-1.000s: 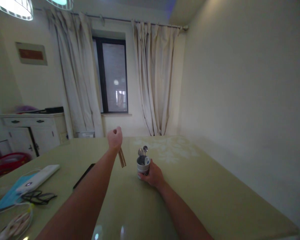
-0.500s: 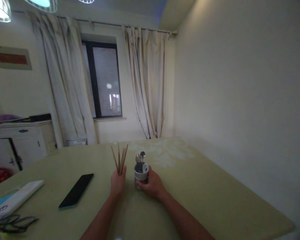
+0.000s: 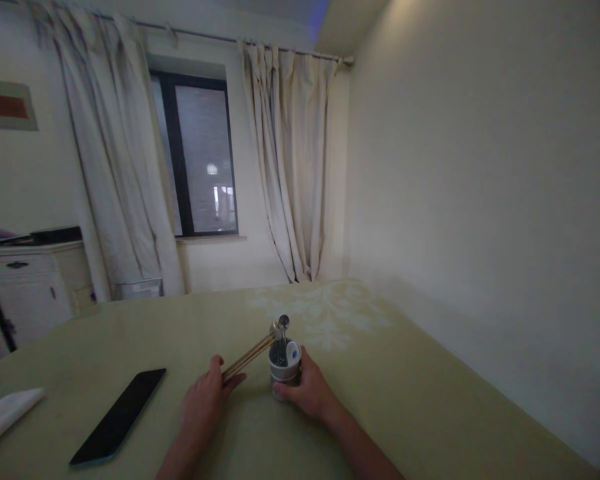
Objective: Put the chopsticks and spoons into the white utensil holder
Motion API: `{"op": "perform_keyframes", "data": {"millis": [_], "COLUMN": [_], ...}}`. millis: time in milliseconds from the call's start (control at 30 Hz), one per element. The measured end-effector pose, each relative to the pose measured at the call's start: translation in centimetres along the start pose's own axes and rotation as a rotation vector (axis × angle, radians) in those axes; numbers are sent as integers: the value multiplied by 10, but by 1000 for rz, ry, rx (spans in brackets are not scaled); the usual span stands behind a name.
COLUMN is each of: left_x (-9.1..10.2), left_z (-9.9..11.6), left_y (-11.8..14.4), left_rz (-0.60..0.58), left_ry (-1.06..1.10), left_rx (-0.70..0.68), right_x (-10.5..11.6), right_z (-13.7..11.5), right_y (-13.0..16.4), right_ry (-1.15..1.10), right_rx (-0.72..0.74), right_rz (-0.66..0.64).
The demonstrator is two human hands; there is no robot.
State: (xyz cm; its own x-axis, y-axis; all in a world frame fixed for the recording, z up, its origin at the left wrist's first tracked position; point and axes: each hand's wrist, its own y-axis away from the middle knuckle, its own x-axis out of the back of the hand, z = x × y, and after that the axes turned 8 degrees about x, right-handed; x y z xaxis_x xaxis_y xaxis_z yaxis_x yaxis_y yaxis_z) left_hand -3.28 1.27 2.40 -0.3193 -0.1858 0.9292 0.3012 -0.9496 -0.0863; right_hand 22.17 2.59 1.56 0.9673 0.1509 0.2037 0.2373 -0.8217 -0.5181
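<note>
My left hand (image 3: 207, 393) is closed around the lower ends of several wooden chopsticks (image 3: 250, 357). They slant up to the right, and their far ends overlap the spoons in view; I cannot tell whether they touch. My right hand (image 3: 310, 387) grips a grey utensil holder (image 3: 285, 375) from its right side, thumb across the front. Metal spoons (image 3: 283, 323) stick up out of the holder, and a white spoon with a blue mark (image 3: 293, 353) leans inside its right rim. The holder's lower part is partly covered by my thumb.
A dark phone (image 3: 120, 417) lies on the pale green table (image 3: 405, 413) to the left. A white object (image 3: 10, 415) lies at the left edge. Beyond the table are a window (image 3: 205, 160), curtains (image 3: 300, 167) and a white cabinet (image 3: 30, 287); a wall runs along the right.
My left hand has moved left and down, and the chopsticks have swung from upright to slanting toward the holder. My right hand still holds the holder. The view has shifted to the right.
</note>
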Motion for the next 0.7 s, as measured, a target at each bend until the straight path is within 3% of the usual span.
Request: {"op": "perform_keyframes", "data": {"millis": [133, 300, 533, 700], "left_x": [10, 9, 7, 11], "left_z": [-8, -13, -9, -6], "left_y": [-1, -7, -1, 5], "left_rz": [-19, -74, 39, 28], "left_ry": [-172, -192, -130, -171], "left_rx": [5, 44, -2, -49], "right_x": [1, -3, -3, -1], "right_z": [-5, -6, -7, -6], "right_y": [-1, -2, 2, 3], "right_ry": [-4, 115, 228, 202], "right_rx": [-26, -46, -50, -24], "right_rz": [-15, 42, 65, 69]}}
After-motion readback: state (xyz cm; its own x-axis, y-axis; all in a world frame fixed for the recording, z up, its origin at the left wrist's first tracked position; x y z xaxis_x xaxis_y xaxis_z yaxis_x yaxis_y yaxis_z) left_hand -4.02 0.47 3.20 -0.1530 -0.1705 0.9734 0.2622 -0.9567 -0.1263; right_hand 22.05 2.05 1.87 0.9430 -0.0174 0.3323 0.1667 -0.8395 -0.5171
